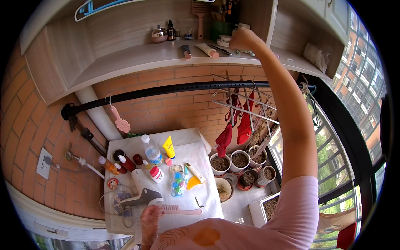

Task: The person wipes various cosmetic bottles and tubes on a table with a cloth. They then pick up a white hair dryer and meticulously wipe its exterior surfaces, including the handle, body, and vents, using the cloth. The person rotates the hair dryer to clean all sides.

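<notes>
My right arm reaches up to the shelf, where my right hand (pixel 246 39) is closed beside small white stacked containers (pixel 224 40). Whatever is in its fingers is hidden behind the hand. Low over the table, my left hand (pixel 151 213) has its fingers bent around what looks like a clear plastic bag (pixel 136 216). Just right of that hand lies a pale pink comb (pixel 183 209). Behind it rests a white and grey hair dryer (pixel 143 193). On the shelf near my right hand are a tube with a pink cap (pixel 207 50) and a green pot (pixel 222 30) of tools.
Bottles crowd the white-covered table (pixel 196 152), among them a clear water bottle (pixel 151 150) and a yellow tube (pixel 169 146). A black rail (pixel 175 87) crosses below the shelf. Red cloths (pixel 246 125) hang from a drying rack above several plant pots (pixel 239 159).
</notes>
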`<state>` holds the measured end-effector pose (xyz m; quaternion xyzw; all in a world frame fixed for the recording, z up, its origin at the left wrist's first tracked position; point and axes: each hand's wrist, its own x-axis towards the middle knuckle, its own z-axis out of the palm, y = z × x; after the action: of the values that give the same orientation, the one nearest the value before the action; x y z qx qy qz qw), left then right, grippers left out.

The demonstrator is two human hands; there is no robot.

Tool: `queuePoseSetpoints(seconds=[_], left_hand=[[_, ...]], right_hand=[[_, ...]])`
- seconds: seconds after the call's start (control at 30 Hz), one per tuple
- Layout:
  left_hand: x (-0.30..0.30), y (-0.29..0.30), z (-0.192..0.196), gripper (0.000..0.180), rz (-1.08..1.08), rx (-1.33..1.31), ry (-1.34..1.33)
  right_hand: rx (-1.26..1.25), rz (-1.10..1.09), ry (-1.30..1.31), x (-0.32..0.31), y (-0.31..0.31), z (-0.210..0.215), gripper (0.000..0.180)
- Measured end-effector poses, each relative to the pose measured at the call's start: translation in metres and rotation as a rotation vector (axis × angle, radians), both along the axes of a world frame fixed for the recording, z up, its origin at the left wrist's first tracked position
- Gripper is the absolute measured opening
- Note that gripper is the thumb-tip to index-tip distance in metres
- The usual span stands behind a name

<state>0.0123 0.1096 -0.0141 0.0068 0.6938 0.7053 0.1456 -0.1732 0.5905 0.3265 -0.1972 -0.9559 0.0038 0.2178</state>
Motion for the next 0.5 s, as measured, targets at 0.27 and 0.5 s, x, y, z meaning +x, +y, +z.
queuePoseSetpoints(seconds=[0.27,0.5], left_hand=[[0.005,0.011,0.013,0.012,0.008,0.007,-0.038],[0.008,0.008,-0.003,0.013,-0.004,0.031,-0.011]], right_hand=[[0.012,0.323,0.170,0.031,-0.010,-0.037,0.019],[0.009,0.222,0.247,0.023,-0.024,-0.044,0.020]])
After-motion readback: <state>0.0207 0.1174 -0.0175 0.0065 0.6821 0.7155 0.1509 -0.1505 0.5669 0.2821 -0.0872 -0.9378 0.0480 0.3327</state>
